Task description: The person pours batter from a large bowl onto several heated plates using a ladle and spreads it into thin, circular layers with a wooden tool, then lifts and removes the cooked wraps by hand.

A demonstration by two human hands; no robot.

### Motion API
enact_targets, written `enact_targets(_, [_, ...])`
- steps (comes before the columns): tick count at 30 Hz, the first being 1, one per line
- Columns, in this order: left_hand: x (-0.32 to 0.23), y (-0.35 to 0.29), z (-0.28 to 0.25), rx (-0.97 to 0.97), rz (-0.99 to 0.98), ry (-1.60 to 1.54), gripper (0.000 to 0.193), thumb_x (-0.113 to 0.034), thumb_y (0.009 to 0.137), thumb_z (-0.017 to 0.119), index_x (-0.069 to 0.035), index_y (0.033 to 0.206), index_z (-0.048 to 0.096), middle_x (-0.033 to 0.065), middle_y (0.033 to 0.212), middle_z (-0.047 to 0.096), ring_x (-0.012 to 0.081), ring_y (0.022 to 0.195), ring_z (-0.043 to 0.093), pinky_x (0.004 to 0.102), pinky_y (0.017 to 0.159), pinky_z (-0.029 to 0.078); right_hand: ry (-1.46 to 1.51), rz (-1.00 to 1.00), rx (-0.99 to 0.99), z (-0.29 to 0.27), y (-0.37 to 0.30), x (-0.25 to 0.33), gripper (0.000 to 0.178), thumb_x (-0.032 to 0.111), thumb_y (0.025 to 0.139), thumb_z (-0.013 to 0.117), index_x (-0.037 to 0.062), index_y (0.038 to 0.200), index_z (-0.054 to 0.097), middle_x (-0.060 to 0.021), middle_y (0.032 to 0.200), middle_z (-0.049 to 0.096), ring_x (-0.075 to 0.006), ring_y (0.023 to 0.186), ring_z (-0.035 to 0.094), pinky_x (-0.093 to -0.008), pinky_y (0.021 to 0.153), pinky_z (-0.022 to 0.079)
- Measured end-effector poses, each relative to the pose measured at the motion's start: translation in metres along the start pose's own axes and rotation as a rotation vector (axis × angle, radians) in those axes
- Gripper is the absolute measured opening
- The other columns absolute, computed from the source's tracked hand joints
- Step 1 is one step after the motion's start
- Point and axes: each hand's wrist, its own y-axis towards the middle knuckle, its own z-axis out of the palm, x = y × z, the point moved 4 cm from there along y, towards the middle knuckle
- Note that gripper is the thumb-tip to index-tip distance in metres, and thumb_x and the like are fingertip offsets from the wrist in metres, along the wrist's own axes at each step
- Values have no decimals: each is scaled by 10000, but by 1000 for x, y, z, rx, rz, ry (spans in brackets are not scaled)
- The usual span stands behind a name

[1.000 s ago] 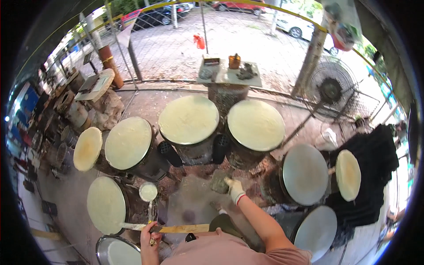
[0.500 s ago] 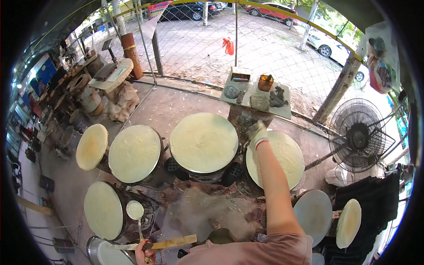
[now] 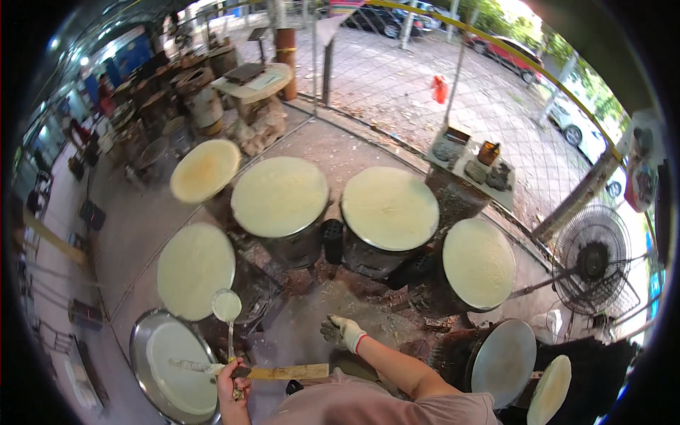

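My left hand (image 3: pixel 232 388) is closed round the handle of a ladle (image 3: pixel 227 306) and a flat wooden spatula (image 3: pixel 290 372). Pale batter fills the ladle's bowl, which hangs beside the left griddle (image 3: pixel 197 273). The spatula lies crosswise, its batter-coated end over a metal basin (image 3: pixel 139 368) of batter. My right hand (image 3: pixel 345 333), in a white glove with dark fingertips, is open in mid-air over the floor, fingers pointing left. Thin pale batter sheets cover the left griddle, the back-left griddle (image 3: pixel 280 197), the middle griddle (image 3: pixel 389 209) and the right griddle (image 3: pixel 479 264).
Near right stands a bare grey griddle (image 3: pixel 504 361), with a round flatbread (image 3: pixel 550 389) beside it. Another browned flatbread (image 3: pixel 205 170) is at the back left. A standing fan (image 3: pixel 592 261), a stump table (image 3: pixel 464 170) with small containers, and a wire fence (image 3: pixel 397 85) border the area.
My right hand has come back from above the right griddle to the middle, near my body. The view has swung left, showing more of the basin. My left hand keeps its hold.
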Motion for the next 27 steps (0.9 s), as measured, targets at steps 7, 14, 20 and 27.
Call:
enact_targets(7, [-43, -36, -121, 20, 51, 42, 124, -191, 858, 568, -68, 862, 590, 6, 549, 502, 96, 344, 374, 239, 305, 277, -105, -53, -71, 8, 6, -97, 217, 269, 930, 494, 148, 1101, 553, -100, 1009, 644, -313, 886, 625, -470, 753, 511])
enact_targets(14, [-67, -58, -195, -34, 111, -122, 159, -196, 866, 570, -67, 777, 539, 5, 527, 473, 96, 365, 405, 232, 331, 290, -288, -48, 0, 80, -3, -136, 306, 279, 936, 479, 130, 1203, 492, -120, 1214, 555, -335, 1048, 560, -490, 877, 450])
enact_targets(20, [-77, -65, -215, 8, 88, -109, 143, -221, 854, 589, -89, 825, 545, -6, 508, 453, 102, 378, 413, 234, 327, 276, -292, -118, 12, 85, -10, -143, 179, 260, 932, 493, 132, 1051, 532, -109, 1015, 609, -302, 839, 595, -457, 750, 487])
enact_targets(27, [-77, -68, -228, 72, 81, -180, 134, -221, 853, 603, -95, 852, 555, -9, 531, 454, 84, 379, 402, 230, 324, 316, -267, -32, 29, 80, -21, -146, 88, 237, 937, 449, 158, 927, 484, -79, 853, 566, -273, 698, 519, -418, 606, 426])
